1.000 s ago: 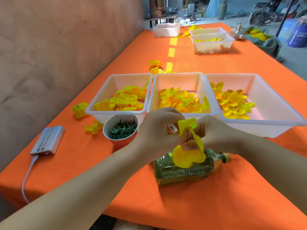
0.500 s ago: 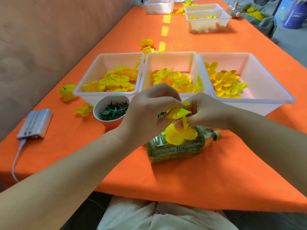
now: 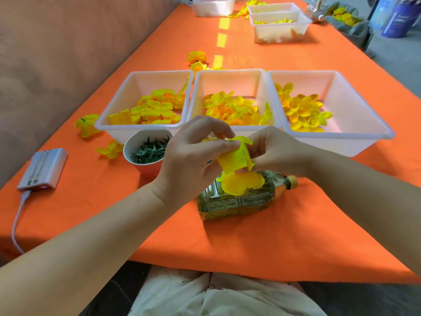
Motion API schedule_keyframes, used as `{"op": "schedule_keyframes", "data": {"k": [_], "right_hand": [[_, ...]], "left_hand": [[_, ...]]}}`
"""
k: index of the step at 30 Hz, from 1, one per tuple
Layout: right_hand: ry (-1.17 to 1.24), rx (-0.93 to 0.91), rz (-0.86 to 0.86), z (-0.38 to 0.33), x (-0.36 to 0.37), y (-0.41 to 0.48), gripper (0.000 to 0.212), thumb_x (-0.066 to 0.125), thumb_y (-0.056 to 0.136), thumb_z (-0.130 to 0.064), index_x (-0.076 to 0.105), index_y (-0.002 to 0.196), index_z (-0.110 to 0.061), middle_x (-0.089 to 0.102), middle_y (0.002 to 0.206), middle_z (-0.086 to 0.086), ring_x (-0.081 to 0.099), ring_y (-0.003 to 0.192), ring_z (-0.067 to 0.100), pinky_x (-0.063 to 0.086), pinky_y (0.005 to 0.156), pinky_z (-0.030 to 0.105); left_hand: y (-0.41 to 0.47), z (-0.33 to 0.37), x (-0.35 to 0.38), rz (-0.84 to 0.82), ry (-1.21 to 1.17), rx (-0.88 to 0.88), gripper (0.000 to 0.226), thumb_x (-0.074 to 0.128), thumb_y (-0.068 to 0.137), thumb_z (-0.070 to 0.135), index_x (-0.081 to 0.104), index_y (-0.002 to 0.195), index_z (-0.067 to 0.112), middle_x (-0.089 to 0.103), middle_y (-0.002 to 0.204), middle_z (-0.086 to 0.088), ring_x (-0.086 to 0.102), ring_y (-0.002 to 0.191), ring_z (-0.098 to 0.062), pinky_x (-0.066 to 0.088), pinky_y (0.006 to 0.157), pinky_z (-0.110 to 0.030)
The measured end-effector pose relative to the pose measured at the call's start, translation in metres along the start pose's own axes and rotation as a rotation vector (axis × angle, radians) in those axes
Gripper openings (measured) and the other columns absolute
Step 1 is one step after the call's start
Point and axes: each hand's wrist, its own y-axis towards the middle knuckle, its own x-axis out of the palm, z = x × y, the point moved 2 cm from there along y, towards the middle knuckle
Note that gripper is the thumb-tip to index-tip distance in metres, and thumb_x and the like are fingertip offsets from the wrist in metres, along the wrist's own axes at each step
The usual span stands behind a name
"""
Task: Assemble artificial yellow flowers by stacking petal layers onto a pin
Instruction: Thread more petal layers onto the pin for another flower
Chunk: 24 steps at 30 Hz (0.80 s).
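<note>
On the worktop (image 3: 296, 236): three white tubs (image 3: 355, 124) of loose yellow petals
Bottle (image 3: 239, 199): lying flat under the hands
Cup (image 3: 145, 156): green bits inside
Hands: left hand (image 3: 191, 160) and right hand (image 3: 275, 151) both pinch the yellow flower (image 3: 237, 169)
Change: petal layers now pressed closer together

three tubs (image 3: 232, 80) stand side by side on the surface (image 3: 296, 236), petals (image 3: 230, 108) in each. a cup (image 3: 145, 151) sits before the left tub, a power bank (image 3: 43, 168) farther left, a bottle (image 3: 239, 199) lying nearest, under the hands (image 3: 227, 156).
</note>
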Motion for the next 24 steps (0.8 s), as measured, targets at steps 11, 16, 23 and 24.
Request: {"op": "schedule_keyframes", "data": {"k": [11, 16, 23, 24], "right_hand": [[-0.190, 0.001, 0.062, 0.003, -0.001, -0.002, 0.043, 0.077, 0.060, -0.073, 0.077, 0.088, -0.040, 0.077, 0.085, -0.010, 0.070, 0.080, 0.007, 0.059, 0.079, 0.048], [-0.054, 0.011, 0.039, 0.009, 0.000, 0.000, 0.033, 0.083, 0.063, -0.052, 0.080, 0.088, -0.030, 0.077, 0.085, -0.006, 0.071, 0.081, 0.009, 0.058, 0.073, 0.036], [-0.168, 0.037, 0.058, 0.012, -0.003, 0.004, 0.050, 0.079, 0.056, -0.075, 0.076, 0.083, -0.033, 0.071, 0.074, -0.007, 0.065, 0.074, 0.013, 0.056, 0.076, 0.051], [-0.176, 0.039, 0.060, 0.012, -0.003, 0.003, 0.049, 0.077, 0.057, -0.077, 0.076, 0.086, -0.038, 0.074, 0.080, -0.009, 0.069, 0.080, 0.012, 0.058, 0.080, 0.052]], "left_hand": [[0.000, 0.005, 0.011, 0.023, 0.016, -0.040, 0.016, 0.080, 0.078, -0.006, 0.078, 0.094, -0.003, 0.067, 0.091, -0.021, 0.065, 0.075, -0.034, 0.051, 0.065, -0.039], [-0.005, -0.002, 0.006, 0.022, 0.041, -0.060, 0.019, 0.079, 0.077, -0.010, 0.078, 0.094, -0.003, 0.067, 0.094, -0.021, 0.064, 0.075, -0.033, 0.051, 0.064, -0.039], [-0.003, 0.004, 0.007, 0.021, 0.054, -0.025, 0.034, 0.068, 0.071, -0.024, 0.077, 0.097, -0.004, 0.067, 0.096, -0.022, 0.065, 0.078, -0.033, 0.052, 0.067, -0.039], [-0.002, 0.005, 0.007, 0.030, 0.049, -0.023, 0.030, 0.072, 0.073, -0.021, 0.077, 0.098, -0.005, 0.067, 0.096, -0.023, 0.065, 0.077, -0.033, 0.052, 0.067, -0.039]]}}
